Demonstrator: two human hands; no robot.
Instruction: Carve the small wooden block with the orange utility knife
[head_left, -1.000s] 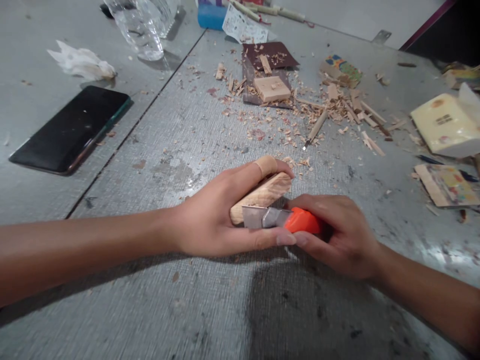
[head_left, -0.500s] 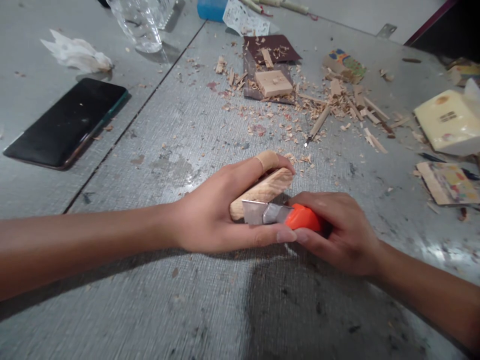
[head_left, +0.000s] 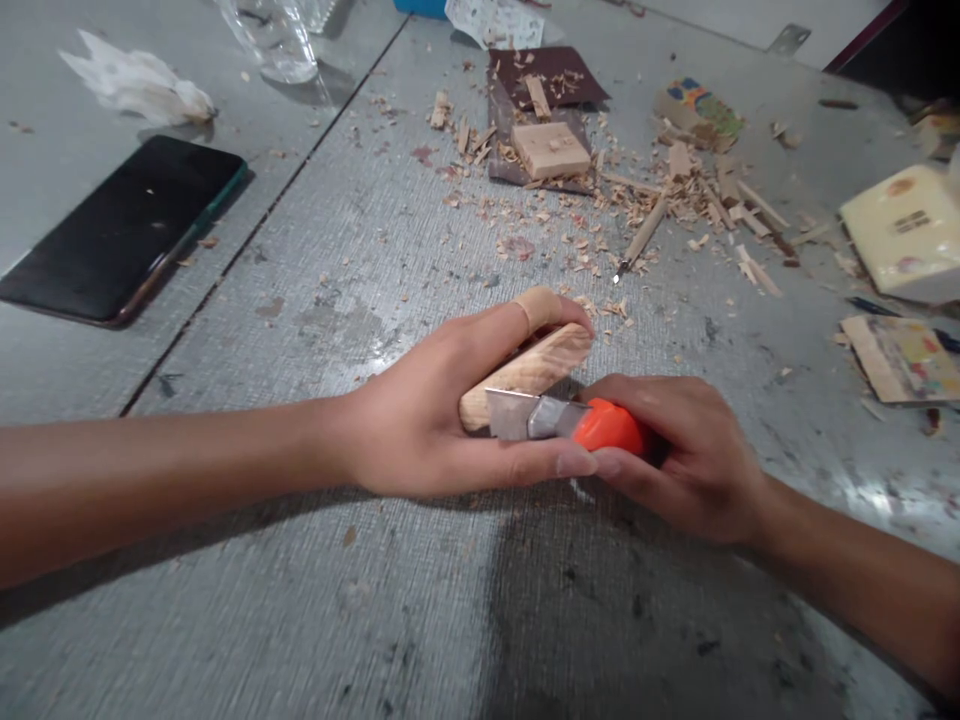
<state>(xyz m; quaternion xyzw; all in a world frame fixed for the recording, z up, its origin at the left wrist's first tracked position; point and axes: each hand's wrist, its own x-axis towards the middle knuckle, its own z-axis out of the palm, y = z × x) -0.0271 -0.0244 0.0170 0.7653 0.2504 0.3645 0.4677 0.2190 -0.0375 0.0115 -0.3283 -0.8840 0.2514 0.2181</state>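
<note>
My left hand (head_left: 435, 420) is closed around a small piece of wood (head_left: 529, 372), its forefinger, wrapped in a bandage (head_left: 538, 308), curling along the far side. The wood has a rounded far end and visible grain. My right hand (head_left: 682, 455) grips a utility knife (head_left: 611, 427) with an orange handle. The knife's short metal blade (head_left: 511, 412) points left and lies against the near side of the wood, between it and my left thumb. The left thumb's tip meets the knife's orange front, beside my right thumb. The rear of the handle is hidden in my right palm.
Beyond my hands, wood shavings surround a wooden block (head_left: 551, 150) on brown sandpaper (head_left: 547, 75) and a thin carving tool (head_left: 641, 240). A phone (head_left: 127, 230), crumpled tissue (head_left: 139, 85) and glass (head_left: 274, 40) are left. A tissue pack (head_left: 904, 230) and painted wood piece (head_left: 900, 358) lie right.
The view has shifted slightly, so the tabletop things appear higher in the picture. My hands, the wood and the knife keep nearly the same pose to one another.
</note>
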